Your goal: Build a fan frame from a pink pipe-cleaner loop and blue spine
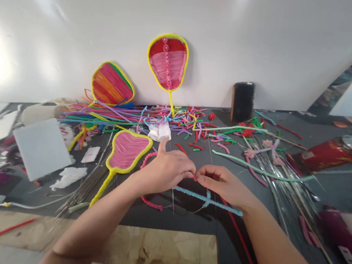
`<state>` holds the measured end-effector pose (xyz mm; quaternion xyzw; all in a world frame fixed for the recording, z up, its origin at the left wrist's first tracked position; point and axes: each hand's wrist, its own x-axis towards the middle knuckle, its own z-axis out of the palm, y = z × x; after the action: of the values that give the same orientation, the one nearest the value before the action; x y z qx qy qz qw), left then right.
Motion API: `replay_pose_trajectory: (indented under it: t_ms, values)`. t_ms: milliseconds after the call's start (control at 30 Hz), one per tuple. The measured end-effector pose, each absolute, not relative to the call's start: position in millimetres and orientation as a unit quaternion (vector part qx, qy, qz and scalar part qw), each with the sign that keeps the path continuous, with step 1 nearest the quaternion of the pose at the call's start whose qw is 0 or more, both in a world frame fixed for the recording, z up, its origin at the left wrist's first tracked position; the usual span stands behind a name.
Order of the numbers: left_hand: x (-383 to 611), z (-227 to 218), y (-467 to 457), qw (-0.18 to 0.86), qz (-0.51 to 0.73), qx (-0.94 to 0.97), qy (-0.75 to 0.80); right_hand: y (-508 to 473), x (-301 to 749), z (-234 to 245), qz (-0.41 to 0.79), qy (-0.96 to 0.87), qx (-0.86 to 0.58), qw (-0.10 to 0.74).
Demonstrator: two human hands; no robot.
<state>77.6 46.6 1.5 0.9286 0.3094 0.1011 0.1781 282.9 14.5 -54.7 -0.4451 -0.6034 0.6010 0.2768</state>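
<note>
My left hand (171,170) and my right hand (223,183) meet at the middle of the dark table, fingertips pinched on a thin pinkish-red pipe cleaner (195,178). A pink twisted pipe cleaner (151,205) curves out from behind my left hand. From below my right hand a long red pipe cleaner (244,240) runs toward the front edge; whether it joins the pinched piece is hidden. Under the hands lies a light blue twisted pipe-cleaner stick (224,205) with a short crosspiece. Left of my left hand rests a yellow-rimmed pink fan (128,151).
Two more yellow-rimmed fans, one red-pink (176,65) and one striped (113,82), lean at the white board (215,33). Loose pipe cleaners (110,114) and cut bits spread behind the hands. A phone (242,102) stands there; a red can (331,154) lies tilted at right.
</note>
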Motion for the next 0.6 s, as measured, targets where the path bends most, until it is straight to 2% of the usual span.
replay_pose_trajectory:
  t_ms: [600]
  values:
    - [79.8,1.1,42.4,0.173,0.121,0.923,0.322,10.2,276.1,-45.6,0.636,-0.571,-0.428,0.295]
